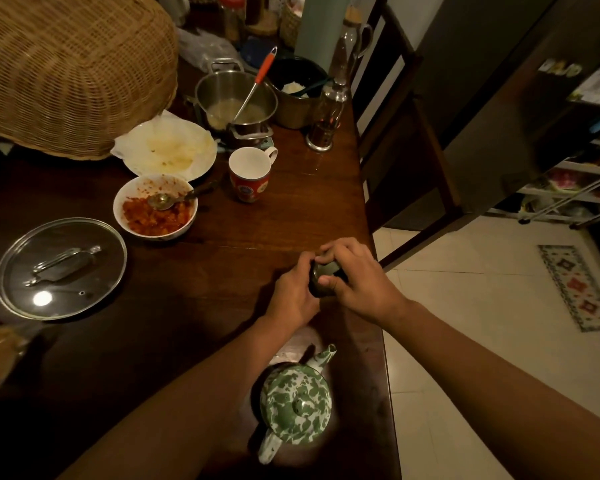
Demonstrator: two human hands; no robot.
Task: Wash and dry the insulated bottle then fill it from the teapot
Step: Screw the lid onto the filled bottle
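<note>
A dark insulated bottle [323, 276] stands near the right edge of the wooden table [222, 258], seen from above and mostly covered by my hands. My left hand [293, 296] grips its body from the left. My right hand [355, 277] wraps over its top, fingers curled round the cap. A green-and-white speckled teapot [295, 403] with its lid on sits closer to me on the table, spout pointing away toward the bottle.
A glass pot lid [61, 268] lies at the left. A bowl of red food with a spoon [155, 207], a red mug [250, 174], a used plate [168, 150], a steel pot with ladle [236, 98] and a wicker cover [73, 71] stand farther back. Tiled floor [482, 323] lies to the right.
</note>
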